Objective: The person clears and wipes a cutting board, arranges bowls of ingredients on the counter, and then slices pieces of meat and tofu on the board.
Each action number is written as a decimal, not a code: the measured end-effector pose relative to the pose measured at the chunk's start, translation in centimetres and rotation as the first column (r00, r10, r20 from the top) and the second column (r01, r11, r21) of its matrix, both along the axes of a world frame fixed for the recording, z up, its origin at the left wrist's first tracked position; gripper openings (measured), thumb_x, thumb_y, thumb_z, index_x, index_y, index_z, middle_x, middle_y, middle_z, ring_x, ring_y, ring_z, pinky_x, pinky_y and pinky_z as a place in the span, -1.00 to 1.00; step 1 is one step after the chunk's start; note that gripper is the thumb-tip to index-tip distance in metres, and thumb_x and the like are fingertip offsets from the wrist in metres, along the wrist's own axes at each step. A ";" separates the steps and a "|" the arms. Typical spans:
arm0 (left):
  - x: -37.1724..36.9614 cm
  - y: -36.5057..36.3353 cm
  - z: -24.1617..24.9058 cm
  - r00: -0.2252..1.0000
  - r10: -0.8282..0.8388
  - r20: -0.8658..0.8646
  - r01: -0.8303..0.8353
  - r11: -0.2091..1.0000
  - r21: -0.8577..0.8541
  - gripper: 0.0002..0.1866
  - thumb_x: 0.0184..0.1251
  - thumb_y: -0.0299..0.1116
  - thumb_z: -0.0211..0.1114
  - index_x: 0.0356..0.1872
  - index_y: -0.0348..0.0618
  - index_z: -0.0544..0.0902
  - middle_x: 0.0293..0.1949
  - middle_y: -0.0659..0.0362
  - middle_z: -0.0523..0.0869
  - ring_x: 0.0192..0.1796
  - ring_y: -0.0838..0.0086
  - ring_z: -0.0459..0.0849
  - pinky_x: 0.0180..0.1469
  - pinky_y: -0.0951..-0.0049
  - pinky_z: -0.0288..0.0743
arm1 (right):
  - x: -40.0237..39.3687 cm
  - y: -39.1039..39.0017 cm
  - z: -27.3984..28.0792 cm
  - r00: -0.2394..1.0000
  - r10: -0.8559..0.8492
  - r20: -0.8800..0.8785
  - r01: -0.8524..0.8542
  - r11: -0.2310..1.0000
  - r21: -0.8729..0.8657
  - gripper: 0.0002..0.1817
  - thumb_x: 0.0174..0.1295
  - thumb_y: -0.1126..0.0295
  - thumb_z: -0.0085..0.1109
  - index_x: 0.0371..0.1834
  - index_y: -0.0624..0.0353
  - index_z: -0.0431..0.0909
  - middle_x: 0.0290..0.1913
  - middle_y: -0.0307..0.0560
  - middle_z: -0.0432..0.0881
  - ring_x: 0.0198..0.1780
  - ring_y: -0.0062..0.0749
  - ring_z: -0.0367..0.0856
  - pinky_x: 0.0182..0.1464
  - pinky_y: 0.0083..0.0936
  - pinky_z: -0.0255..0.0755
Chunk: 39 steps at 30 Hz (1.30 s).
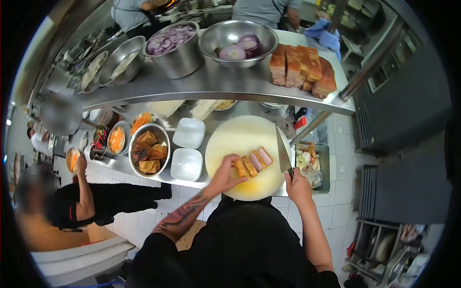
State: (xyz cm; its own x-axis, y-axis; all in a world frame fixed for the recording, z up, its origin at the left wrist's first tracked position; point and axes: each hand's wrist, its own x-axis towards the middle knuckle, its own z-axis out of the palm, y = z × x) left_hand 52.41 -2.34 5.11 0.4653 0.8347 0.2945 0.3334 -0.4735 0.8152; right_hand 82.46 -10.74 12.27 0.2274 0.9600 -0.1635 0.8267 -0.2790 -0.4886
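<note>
On the round cutting board (225,139), pieces of browned meat (256,162) with pale pink cut faces lie in a slanting row. My left hand (226,174) is closed around the left end of that row, its thumb and fingers against the end piece. A large knife (282,149) is in my right hand (298,186), the fingers wrapped round its dark handle at the board's right edge. Its broad blade points away from me over the right side of the board, apart from the meat.
Two white square bowls (189,133) and a steel bowl of fried pieces (150,152) stand left of the board. Above, a steel shelf (230,86) holds onions (171,40) and meat slabs (300,67). A bin (322,165) is at right; a co-worker (81,206) at left.
</note>
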 end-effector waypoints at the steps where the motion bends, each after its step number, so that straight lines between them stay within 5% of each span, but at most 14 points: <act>1: -1.0 1.3 0.8 0.999 -0.045 0.029 0.050 0.982 -0.184 -0.16 0.10 -0.23 0.70 0.32 -0.20 0.34 0.26 -0.14 0.48 0.33 0.00 0.52 0.30 0.18 0.48 | -0.2 -0.1 0.0 1.000 -0.022 0.001 0.022 1.000 -0.002 -0.64 0.49 0.13 0.14 -0.04 0.26 0.42 -0.37 0.40 0.69 -0.27 0.45 0.70 -0.22 0.23 0.54; 2: -1.8 2.8 1.8 0.995 -0.083 0.061 0.099 0.928 -0.360 -0.18 0.10 -0.20 0.69 0.30 -0.22 0.37 0.22 -0.14 0.49 0.30 -0.02 0.53 0.29 0.18 0.47 | -0.3 -0.2 -0.2 0.999 -0.042 0.002 0.042 0.999 -0.004 -0.63 0.49 0.12 0.14 -0.03 0.26 0.42 -0.37 0.40 0.69 -0.27 0.44 0.70 -0.22 0.23 0.53; 6: -2.3 11.8 7.1 0.824 -0.303 -0.478 0.355 0.935 0.018 -0.23 0.04 -0.41 0.64 0.31 -0.10 0.43 0.30 0.04 0.49 0.34 0.11 0.52 0.32 0.13 0.49 | -1.0 -0.4 -0.1 0.998 -0.060 0.007 0.060 0.998 -0.014 -0.64 0.49 0.13 0.13 -0.04 0.24 0.40 -0.37 0.37 0.70 -0.27 0.42 0.70 -0.21 0.23 0.54; 7: -1.6 14.2 7.1 0.825 -0.308 -0.474 0.358 0.934 0.016 -0.23 0.04 -0.41 0.64 0.31 -0.10 0.43 0.30 0.04 0.49 0.34 0.11 0.52 0.32 0.13 0.49 | -1.1 -0.4 0.0 0.998 -0.063 0.011 0.064 0.998 -0.017 -0.64 0.49 0.13 0.13 -0.04 0.24 0.40 -0.37 0.37 0.70 -0.27 0.42 0.70 -0.21 0.23 0.54; 9: -0.3 18.0 6.6 0.516 -0.381 -0.767 0.663 0.745 0.076 -0.20 -0.03 -0.49 0.59 0.33 -0.05 0.47 0.40 0.01 0.44 0.46 0.04 0.42 0.46 0.05 0.37 | -1.2 -0.3 0.0 0.998 -0.044 0.034 0.045 0.999 -0.013 -0.66 0.49 0.14 0.12 -0.05 0.24 0.40 -0.37 0.34 0.72 -0.26 0.40 0.71 -0.21 0.21 0.54; 13: -0.1 18.1 8.3 0.502 -0.311 -0.807 0.779 0.569 0.265 -0.18 -0.01 -0.53 0.55 0.38 -0.02 0.47 0.49 -0.01 0.36 0.55 0.03 0.31 0.56 0.05 0.26 | -1.0 -0.1 0.6 0.999 -0.017 0.045 0.019 0.999 -0.035 -0.66 0.50 0.14 0.12 -0.05 0.25 0.40 -0.37 0.32 0.72 -0.26 0.38 0.71 -0.21 0.21 0.55; 15: -1.5 14.4 10.5 0.764 -0.324 -0.559 0.460 0.880 0.119 -0.13 0.05 -0.48 0.56 0.47 -0.06 0.39 0.51 -0.06 0.33 0.57 -0.03 0.26 0.59 0.07 0.22 | -0.8 -0.1 0.5 0.998 -0.009 0.061 0.012 0.999 -0.043 -0.66 0.50 0.15 0.12 -0.06 0.26 0.40 -0.38 0.32 0.72 -0.28 0.38 0.71 -0.21 0.21 0.55; 19: -3.2 4.1 2.8 0.995 -0.087 -0.055 0.076 0.983 -0.165 0.01 0.07 -0.31 0.63 0.51 -0.28 0.20 0.47 -0.23 0.27 0.54 -0.15 0.26 0.56 -0.02 0.20 | -0.7 -0.3 0.3 1.000 -0.019 0.019 0.020 0.999 -0.050 -0.65 0.50 0.15 0.12 -0.07 0.27 0.40 -0.40 0.32 0.71 -0.30 0.38 0.71 -0.23 0.19 0.55; 22: 0.6 -2.3 1.3 0.987 -0.005 -0.159 0.017 0.997 0.076 0.00 0.06 -0.26 0.64 0.49 -0.29 0.22 0.50 -0.26 0.22 0.51 -0.20 0.26 0.55 -0.09 0.17 | -0.4 -0.2 0.4 1.000 0.013 0.019 -0.012 0.999 -0.033 -0.66 0.49 0.16 0.13 -0.09 0.27 0.40 -0.43 0.33 0.70 -0.33 0.38 0.70 -0.25 0.18 0.55; 29: 4.9 -1.8 -0.1 0.974 0.211 -0.076 -0.200 0.971 0.128 -0.15 0.03 -0.40 0.61 0.36 -0.24 0.32 0.38 -0.23 0.36 0.43 -0.20 0.34 0.48 -0.06 0.27 | 1.0 0.6 0.6 0.995 0.102 -0.002 -0.102 0.995 -0.004 -0.67 0.48 0.19 0.15 -0.09 0.27 0.40 -0.43 0.34 0.69 -0.31 0.39 0.70 -0.25 0.18 0.55; 32: 1.1 1.4 3.3 0.997 -0.032 -0.066 0.035 0.998 0.049 -0.25 0.01 -0.48 0.55 0.28 -0.23 0.40 0.30 -0.18 0.43 0.39 -0.15 0.40 0.44 0.03 0.34 | 1.2 0.6 0.5 0.995 0.104 0.005 -0.104 0.994 -0.020 -0.67 0.49 0.17 0.13 -0.09 0.27 0.40 -0.41 0.34 0.70 -0.28 0.39 0.70 -0.23 0.19 0.54; 33: -0.4 2.8 4.8 0.966 -0.138 -0.221 0.162 0.983 0.092 -0.29 0.02 -0.51 0.51 0.27 -0.21 0.43 0.29 -0.15 0.45 0.38 -0.11 0.42 0.43 0.07 0.37 | 1.1 0.5 0.4 0.996 0.093 0.012 -0.092 0.995 -0.039 -0.67 0.49 0.16 0.12 -0.08 0.26 0.40 -0.40 0.34 0.70 -0.27 0.38 0.71 -0.21 0.19 0.54; 36: -3.6 6.9 6.9 0.734 -0.282 -0.618 0.447 0.886 0.126 -0.45 0.17 -0.53 0.37 0.24 -0.16 0.51 0.32 -0.09 0.47 0.40 -0.06 0.45 0.41 0.13 0.45 | 0.8 0.3 0.6 0.997 0.081 -0.012 -0.081 0.996 -0.040 -0.66 0.51 0.14 0.10 -0.08 0.26 0.41 -0.38 0.34 0.71 -0.27 0.36 0.71 -0.19 0.20 0.54; 39: -5.2 8.9 8.3 0.572 -0.368 -0.733 0.628 0.772 0.103 -0.52 0.23 -0.57 0.28 0.22 -0.17 0.54 0.41 -0.01 0.45 0.51 -0.01 0.37 0.48 0.16 0.39 | 0.6 0.2 1.1 0.998 0.057 -0.029 -0.059 0.997 -0.057 -0.65 0.52 0.13 0.09 -0.06 0.25 0.40 -0.37 0.33 0.71 -0.27 0.36 0.72 -0.18 0.19 0.55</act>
